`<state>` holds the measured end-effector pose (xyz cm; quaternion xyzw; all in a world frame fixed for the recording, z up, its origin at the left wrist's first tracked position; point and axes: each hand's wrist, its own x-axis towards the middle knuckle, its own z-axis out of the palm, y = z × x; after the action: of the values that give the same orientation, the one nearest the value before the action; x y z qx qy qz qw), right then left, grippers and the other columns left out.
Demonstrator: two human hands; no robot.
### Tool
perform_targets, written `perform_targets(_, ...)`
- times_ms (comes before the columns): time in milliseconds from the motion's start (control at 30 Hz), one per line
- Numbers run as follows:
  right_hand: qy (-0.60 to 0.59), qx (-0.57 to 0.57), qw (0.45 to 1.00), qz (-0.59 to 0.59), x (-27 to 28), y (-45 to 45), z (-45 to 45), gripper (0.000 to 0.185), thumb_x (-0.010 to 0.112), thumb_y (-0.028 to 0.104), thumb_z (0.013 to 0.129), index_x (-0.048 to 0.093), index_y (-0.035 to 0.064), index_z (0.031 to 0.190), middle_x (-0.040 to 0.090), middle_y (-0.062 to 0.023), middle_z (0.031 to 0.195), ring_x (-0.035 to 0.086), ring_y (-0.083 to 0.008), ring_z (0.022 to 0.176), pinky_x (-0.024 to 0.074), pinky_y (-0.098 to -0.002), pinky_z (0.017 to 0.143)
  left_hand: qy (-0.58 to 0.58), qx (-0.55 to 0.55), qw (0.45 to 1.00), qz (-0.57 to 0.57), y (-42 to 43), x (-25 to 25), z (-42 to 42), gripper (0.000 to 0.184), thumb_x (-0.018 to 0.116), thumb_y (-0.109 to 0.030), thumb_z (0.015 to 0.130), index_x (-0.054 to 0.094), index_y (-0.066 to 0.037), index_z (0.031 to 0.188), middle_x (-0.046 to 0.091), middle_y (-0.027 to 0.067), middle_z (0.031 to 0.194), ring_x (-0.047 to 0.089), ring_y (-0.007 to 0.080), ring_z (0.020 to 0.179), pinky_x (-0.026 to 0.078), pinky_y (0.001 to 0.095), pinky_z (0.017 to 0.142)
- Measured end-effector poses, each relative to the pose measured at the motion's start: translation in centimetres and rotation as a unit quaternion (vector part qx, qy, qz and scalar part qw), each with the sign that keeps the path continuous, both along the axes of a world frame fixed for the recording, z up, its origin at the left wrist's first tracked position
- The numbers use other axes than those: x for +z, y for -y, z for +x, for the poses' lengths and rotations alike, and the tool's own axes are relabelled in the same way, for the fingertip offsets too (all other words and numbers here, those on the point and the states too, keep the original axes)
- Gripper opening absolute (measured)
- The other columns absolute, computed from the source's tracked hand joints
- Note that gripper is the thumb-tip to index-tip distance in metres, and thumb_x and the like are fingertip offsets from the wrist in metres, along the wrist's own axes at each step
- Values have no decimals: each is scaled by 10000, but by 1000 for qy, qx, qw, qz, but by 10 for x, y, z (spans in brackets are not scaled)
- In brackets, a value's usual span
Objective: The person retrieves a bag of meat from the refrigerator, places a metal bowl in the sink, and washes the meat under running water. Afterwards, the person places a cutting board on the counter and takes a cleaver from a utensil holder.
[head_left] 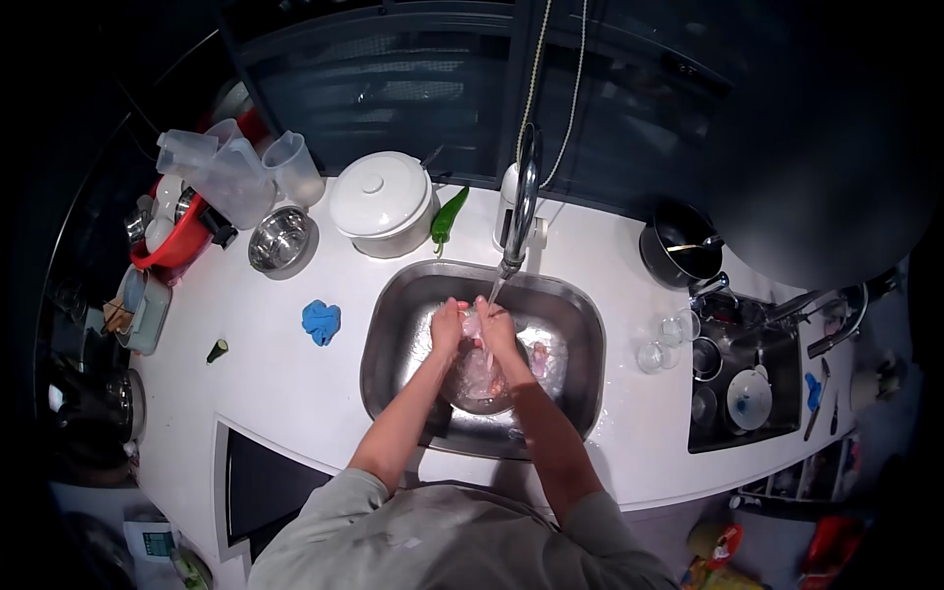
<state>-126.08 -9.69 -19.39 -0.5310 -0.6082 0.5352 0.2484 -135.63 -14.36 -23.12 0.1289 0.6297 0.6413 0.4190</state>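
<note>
Under the running tap (513, 258), my left hand (447, 326) and my right hand (495, 326) are close together over the steel sink (379, 324). Between them is a pale pink piece of raw meat (472, 325), with the fingers of both hands curled against it. Just below, a bowl (457, 398) in the sink holds water and more pinkish pieces (480, 379). Another pink piece (539, 360) lies to the right of the bowl on the sink floor. My fingertips are partly hidden by the meat and my hands.
Behind the sink are a lidded white pot (379, 202) and a green chili pepper (449, 218). To the left are a steel bowl (280, 242) and a blue cloth (321, 323). Glasses (661, 352), a black pan (678, 251) and a second sink (703, 433) stand right.
</note>
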Motion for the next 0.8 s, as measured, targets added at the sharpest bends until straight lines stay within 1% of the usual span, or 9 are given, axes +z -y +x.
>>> perform_targets(133, 36, 75, 995, -61, -5, -23, -9, 457, 492, 398, 917, 617, 7, 715, 584, -72, 603, 558, -141, 554, 431, -307, 498, -34, -42, 998, 29, 15, 11, 27, 198, 526, -144, 895, 616, -5, 1004, 612, 61, 771, 572, 139, 624, 471, 284, 592)
perform_targets(167, -46, 103, 990, -85, -19, -21, -11, 416, 497, 370, 920, 622, 21, 732, 588, -61, 626, 569, -140, 574, 439, -306, 502, -199, -45, 979, -4, 14, 6, 22, 200, 545, -138, 871, 622, -17, 1010, 615, 67, 792, 577, 127, 659, 470, 272, 609)
perform_targets(233, -203, 155, 958, -129, -48, -20, -13, 335, 508, 316, 925, 633, 49, 765, 598, -41, 671, 592, -136, 613, 456, -306, 510, -505, -45, 859, -67, 12, -4, 10, 224, 581, -127, 823, 633, -41, 1023, 621, 78, 834, 585, 105, 727, 469, 248, 643)
perform_targets(267, -226, 118, 939, -230, -51, -17, -10, 152, 535, 194, 914, 624, 76, 878, 608, -42, 761, 586, -127, 637, 461, -276, 510, -520, 2, 853, -36, 8, -4, 8, 234, 616, -110, 780, 657, -59, 1005, 649, 96, 829, 596, 102, 719, 474, 251, 636)
perform_targets(400, -275, 58, 912, -299, -29, 0, 1, 99, 507, 111, 906, 564, 41, 949, 569, -35, 725, 521, -112, 551, 420, -253, 454, -168, -14, 982, -82, 8, 33, 11, 186, 635, -124, 803, 671, -31, 960, 650, 67, 736, 582, 100, 635, 463, 252, 583)
perform_targets(567, -207, 76, 916, -336, -2, 25, 38, 103, 469, 87, 926, 532, 50, 999, 542, -39, 746, 506, -93, 544, 375, -216, 394, -127, 76, 988, -36, -16, -4, 12, 209, 652, -230, 816, 680, -27, 774, 631, 29, 653, 546, 84, 593, 441, 251, 566)
perform_targets(700, -102, 93, 958, -251, 1, 27, 69, 265, 438, 281, 953, 559, 47, 924, 519, -27, 622, 479, -93, 490, 345, -233, 371, -109, 6, 987, -114, -28, -31, 24, 400, 547, -350, 876, 671, -20, 688, 640, 68, 653, 588, 125, 611, 453, 281, 587)
perform_targets(733, -65, 56, 993, -80, -12, 29, 71, 434, 407, 411, 945, 595, 30, 855, 536, -50, 585, 470, -121, 412, 353, -270, 357, -138, -28, 979, -146, -28, -26, 29, 417, 536, -359, 880, 673, -20, 678, 644, 82, 658, 602, 133, 620, 456, 287, 591)
perform_targets(800, 26, 37, 992, -118, -21, 21, 93, 511, 387, 457, 937, 606, 5, 839, 568, -74, 625, 507, -144, 433, 391, -295, 390, -200, -95, 950, -221, -31, -16, 38, 451, 512, -386, 890, 690, -28, 682, 665, 119, 692, 645, 188, 661, 479, 322, 626)
